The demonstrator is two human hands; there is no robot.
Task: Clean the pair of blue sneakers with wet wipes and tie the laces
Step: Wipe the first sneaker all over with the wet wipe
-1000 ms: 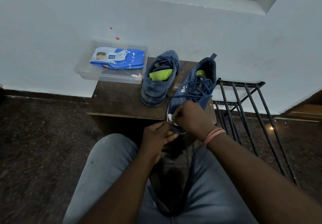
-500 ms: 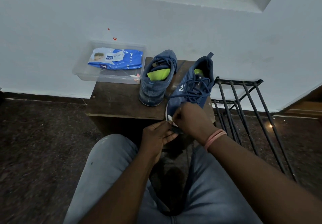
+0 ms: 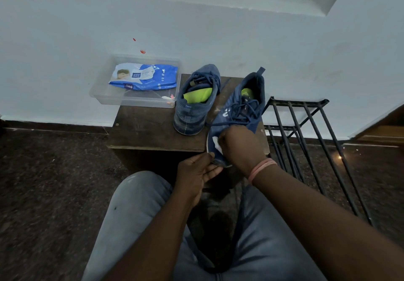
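Observation:
Two blue sneakers with green insoles sit on a small dark wooden stool (image 3: 148, 127). The left sneaker (image 3: 194, 108) stands with its heel toward me, laces loose. The right sneaker (image 3: 238, 112) is tilted on its side with its toe over the stool's front edge. My left hand (image 3: 196, 171) holds that toe from below. My right hand (image 3: 238, 143) grips a white wet wipe (image 3: 217, 144) and presses it on the toe's upper. Its laces lie untied.
A clear plastic tray (image 3: 102, 95) with a blue pack of wet wipes (image 3: 144, 76) sits at the stool's back left, against the white wall. A black metal rack (image 3: 306, 132) stands right of the stool. My knees in jeans are below.
My right hand with the wipe has shifted a little along the toe of the right sneaker. The left hand keeps its hold under the toe.

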